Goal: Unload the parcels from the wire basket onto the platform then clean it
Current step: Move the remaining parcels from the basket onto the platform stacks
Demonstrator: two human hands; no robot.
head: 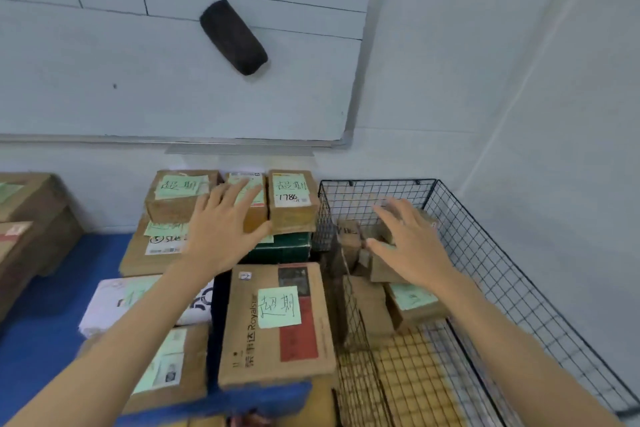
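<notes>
A black wire basket stands at the right, against the corner of the walls. A few brown cardboard parcels lie in its far left part, one with a green label. My right hand hovers over them, fingers spread, holding nothing. On the blue platform to the left, several parcels are stacked. My left hand reaches over this stack with straight fingers, its fingertips at a small box in the back row. A large Royalstar box lies beside the basket.
A whiteboard hangs on the wall behind, with a black eraser stuck to it. More brown boxes stand at the far left. The basket's near part shows its yellow-lit mesh floor.
</notes>
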